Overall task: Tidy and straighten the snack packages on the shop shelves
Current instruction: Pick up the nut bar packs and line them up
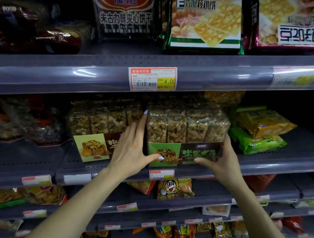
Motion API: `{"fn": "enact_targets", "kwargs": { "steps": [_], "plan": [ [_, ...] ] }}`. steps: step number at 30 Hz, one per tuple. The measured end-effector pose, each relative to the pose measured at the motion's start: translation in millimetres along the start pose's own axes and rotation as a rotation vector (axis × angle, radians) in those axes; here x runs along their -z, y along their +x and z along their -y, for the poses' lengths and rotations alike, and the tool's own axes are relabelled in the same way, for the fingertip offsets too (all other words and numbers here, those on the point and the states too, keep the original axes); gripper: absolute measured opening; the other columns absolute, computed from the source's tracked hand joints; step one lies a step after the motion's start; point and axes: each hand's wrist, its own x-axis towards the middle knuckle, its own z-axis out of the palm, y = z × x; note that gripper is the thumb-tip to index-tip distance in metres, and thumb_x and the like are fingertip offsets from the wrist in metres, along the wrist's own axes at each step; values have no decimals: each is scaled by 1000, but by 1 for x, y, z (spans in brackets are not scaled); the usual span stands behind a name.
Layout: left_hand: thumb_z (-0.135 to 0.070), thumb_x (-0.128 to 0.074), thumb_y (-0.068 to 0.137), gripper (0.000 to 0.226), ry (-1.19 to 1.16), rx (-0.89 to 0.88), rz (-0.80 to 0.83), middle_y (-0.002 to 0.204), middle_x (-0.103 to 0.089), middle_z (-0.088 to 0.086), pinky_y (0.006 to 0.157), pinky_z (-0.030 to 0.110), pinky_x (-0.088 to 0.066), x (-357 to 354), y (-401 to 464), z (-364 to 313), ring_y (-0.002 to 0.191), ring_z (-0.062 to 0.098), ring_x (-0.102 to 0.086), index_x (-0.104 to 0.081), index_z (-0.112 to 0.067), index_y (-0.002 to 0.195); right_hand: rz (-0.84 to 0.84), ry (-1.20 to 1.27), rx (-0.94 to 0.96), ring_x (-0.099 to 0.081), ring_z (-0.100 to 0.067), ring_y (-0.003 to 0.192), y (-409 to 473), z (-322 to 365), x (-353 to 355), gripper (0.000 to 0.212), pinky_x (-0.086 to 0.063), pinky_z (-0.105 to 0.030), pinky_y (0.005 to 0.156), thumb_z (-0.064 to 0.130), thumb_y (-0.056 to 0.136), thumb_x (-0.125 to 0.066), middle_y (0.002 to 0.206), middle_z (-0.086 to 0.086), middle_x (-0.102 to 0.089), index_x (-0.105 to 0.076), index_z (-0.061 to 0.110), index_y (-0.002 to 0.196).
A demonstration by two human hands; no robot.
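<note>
left hand (131, 145): fingers straight and flat along the left side of the green-label nut bar pack (184, 136), thumb across its lower front; pressing, not curling round it.
right hand (218, 162): fingers wrapped round the pack's right lower corner, thumb lying along the front label; it holds the pack.
task item: green-label nut bar pack, upright on the middle shelf (265, 163), near the front lip, just right of the yellow-label nut bar pack (95, 131) and touching or nearly touching it; which, cannot tell.
step in hand (judged): squaring this pack so its face is parallel to the shelf edge and level with its neighbour.
how to do it well (judged): keep both palms low on the stiff card band, slide rather than lift, push evenly so one corner does not swing far, and stop when the two labels line up.
risk (judged): squeezing the upper film could crumble the bars; a hard shove right may crowd the green and yellow soft bags (259, 135).
materials: clear crinkled film over rough, granular brown bars in a row of blocks; smooth printed card label below.
shapes: pack boxy and flat-faced; neighbouring bags pillowy, stacked at a tilt.
shelf: grey metal, perforated deck, glossy plastic price strip with price tag (161, 173).
</note>
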Motion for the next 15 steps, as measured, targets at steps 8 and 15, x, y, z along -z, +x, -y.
{"fn": "enact_targets", "kwargs": {
  "steps": [8,15],
  "plan": [
    [-60,-76,60,118,139,-72,-72,129,-50,25,94,44,-48,-14,4,6,113,41,-54,-9,-15,146,-66,-114,12,-47,-21,127,8,-12,-5,102,-45,-20,94,25,62,-86,139,-5,-49,-28,13,145],
    [-59,-76,63,117,105,-56,-12,133,-47,22,98,44,-44,-20,-1,9,118,38,-50,-8,-14,148,-57,-114,-31,-48,-21,127,-1,-10,-7,98,-44,-32,99,25,63,-86,138,-4,-51,-29,14,142]
  ]
}}
